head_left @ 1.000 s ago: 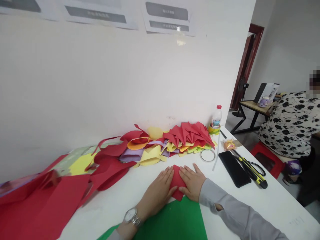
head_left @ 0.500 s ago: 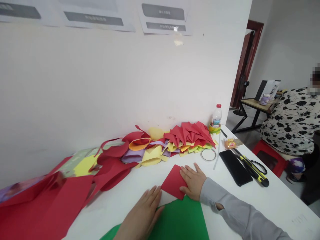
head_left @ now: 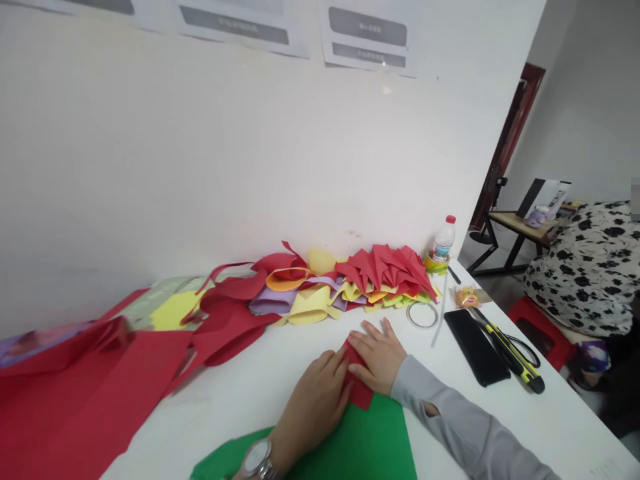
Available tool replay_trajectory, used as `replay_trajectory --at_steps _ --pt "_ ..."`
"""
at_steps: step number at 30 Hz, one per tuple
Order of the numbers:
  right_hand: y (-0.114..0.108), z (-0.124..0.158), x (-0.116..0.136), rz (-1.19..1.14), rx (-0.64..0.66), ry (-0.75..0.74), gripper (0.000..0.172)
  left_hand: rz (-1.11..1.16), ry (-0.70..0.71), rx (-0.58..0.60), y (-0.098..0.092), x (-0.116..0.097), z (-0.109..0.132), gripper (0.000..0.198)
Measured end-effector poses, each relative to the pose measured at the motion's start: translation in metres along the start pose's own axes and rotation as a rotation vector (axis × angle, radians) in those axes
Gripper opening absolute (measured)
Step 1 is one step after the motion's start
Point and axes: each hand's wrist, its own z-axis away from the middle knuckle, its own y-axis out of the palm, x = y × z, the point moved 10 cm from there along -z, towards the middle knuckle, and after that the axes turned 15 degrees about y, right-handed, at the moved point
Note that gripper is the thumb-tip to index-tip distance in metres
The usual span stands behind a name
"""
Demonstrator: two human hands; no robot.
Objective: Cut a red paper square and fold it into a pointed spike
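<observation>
A small piece of red paper [head_left: 360, 395] lies folded on the table, its lower corner over a green sheet [head_left: 377, 443]. My left hand [head_left: 317, 393], with a watch on the wrist, rests on its left side, fingers stretched out together and covering much of it. Flat on the paper's right part is my right hand [head_left: 379, 357], fingers spread and thumb pointing at the left fingertips. Both palms face down, and the fold beneath them is partly hidden.
Folded red paper fans [head_left: 385, 270] and curled coloured pieces line the wall. Large red sheets [head_left: 100, 393] spread at left. A tape roll [head_left: 421, 315], black phone [head_left: 476, 347], yellow-black cutter [head_left: 515, 357] and bottle [head_left: 443, 240] stand or lie right. A seated person [head_left: 587, 267] is beyond.
My left hand has moved right and up onto the red paper, next to my right hand. The paper's pale lower-left flap no longer shows, and less red is visible. The camera view has shifted left.
</observation>
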Motion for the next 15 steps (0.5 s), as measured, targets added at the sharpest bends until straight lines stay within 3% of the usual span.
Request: replay_trajectory --at_steps 5,12,15 --pt "0.003 -0.01 -0.001 -0.013 0.028 0.029 0.06 0.006 -0.005 0.004 0.001 0.001 -0.001 0.034" --pt "0.0 0.027 -0.039 0.016 -0.028 0.015 0.051 0.004 0.002 0.023 0.006 0.0 0.001 0.043" --pt "-0.007 0.041 -0.049 -0.033 -0.122 -0.032 0.048 0.034 0.007 0.009 0.007 0.003 0.005 0.043"
